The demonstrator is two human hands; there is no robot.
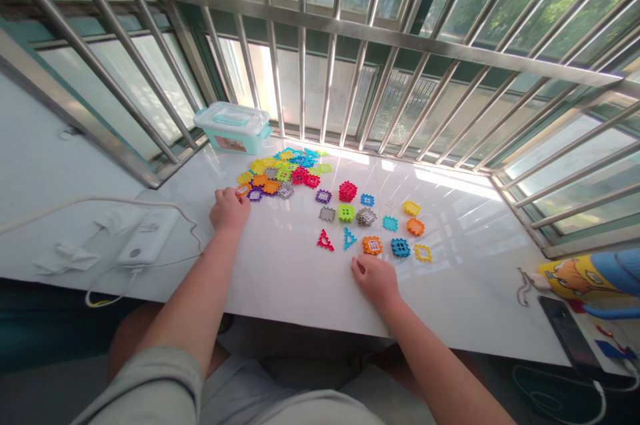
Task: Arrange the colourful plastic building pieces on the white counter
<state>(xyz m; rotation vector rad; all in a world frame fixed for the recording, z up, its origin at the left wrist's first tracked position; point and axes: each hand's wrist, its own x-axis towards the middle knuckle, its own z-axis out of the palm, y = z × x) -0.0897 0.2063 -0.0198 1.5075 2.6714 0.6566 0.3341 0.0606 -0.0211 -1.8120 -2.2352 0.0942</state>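
White windowsill slab (280, 298) under the bars (301, 45): an orange tile (243, 190) is pinched in the left hand (230, 208), right at the near edge of the pile (280, 172). The right hand (375, 278) is curled, grip can't be told. If yanked sideways, neighbouring tiles could get scattered.

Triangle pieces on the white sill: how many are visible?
2. The red triangle and the blue triangle lie side by side, just beyond and left of the right hand. The colourful pile near the left hand may hide more.
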